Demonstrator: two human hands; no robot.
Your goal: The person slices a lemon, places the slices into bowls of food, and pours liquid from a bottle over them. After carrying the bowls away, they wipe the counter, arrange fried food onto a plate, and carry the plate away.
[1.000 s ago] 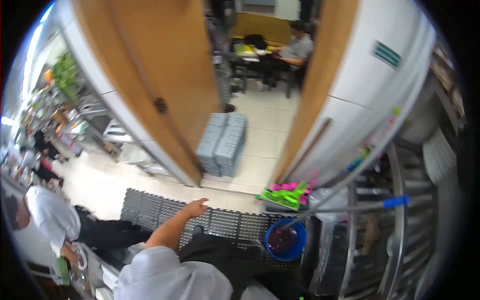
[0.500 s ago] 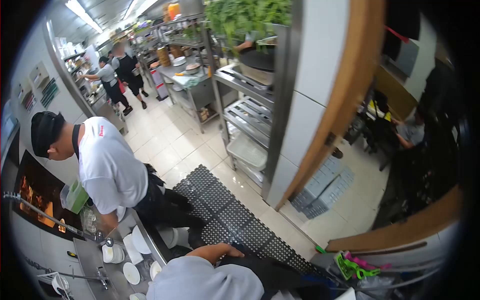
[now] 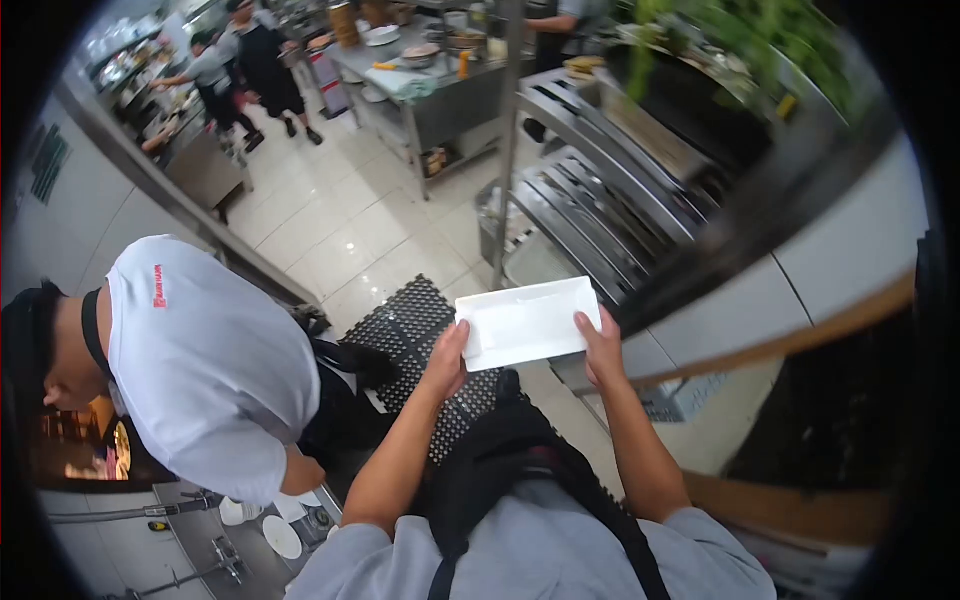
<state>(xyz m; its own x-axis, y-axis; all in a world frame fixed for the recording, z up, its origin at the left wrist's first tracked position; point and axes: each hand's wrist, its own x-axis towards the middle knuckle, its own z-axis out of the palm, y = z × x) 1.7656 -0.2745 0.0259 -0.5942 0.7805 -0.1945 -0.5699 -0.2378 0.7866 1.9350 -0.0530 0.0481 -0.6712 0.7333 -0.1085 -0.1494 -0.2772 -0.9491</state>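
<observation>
Between my hands is a white rectangular plate [image 3: 530,324], held out in front of my apron with its broad face up. My left hand [image 3: 448,358] grips its left end, thumb on top near the corner. At the right end my right hand [image 3: 599,345] is closed on the plate, its thumb lying over the rim. The fingers beneath the plate are hidden. Nothing lies on the plate.
A co-worker in a white shirt [image 3: 200,370] bends over the metal sink counter [image 3: 255,565], where white dishes [image 3: 282,537] lie. A metal rack [image 3: 590,215] stands ahead on the right. A perforated black mat [image 3: 405,320] covers part of the floor. Other people work farther back.
My view has swung toward the rack and forward. Both my hands now show, holding a white plate that was not visible before. The nearby co-worker appears closer on the left.
</observation>
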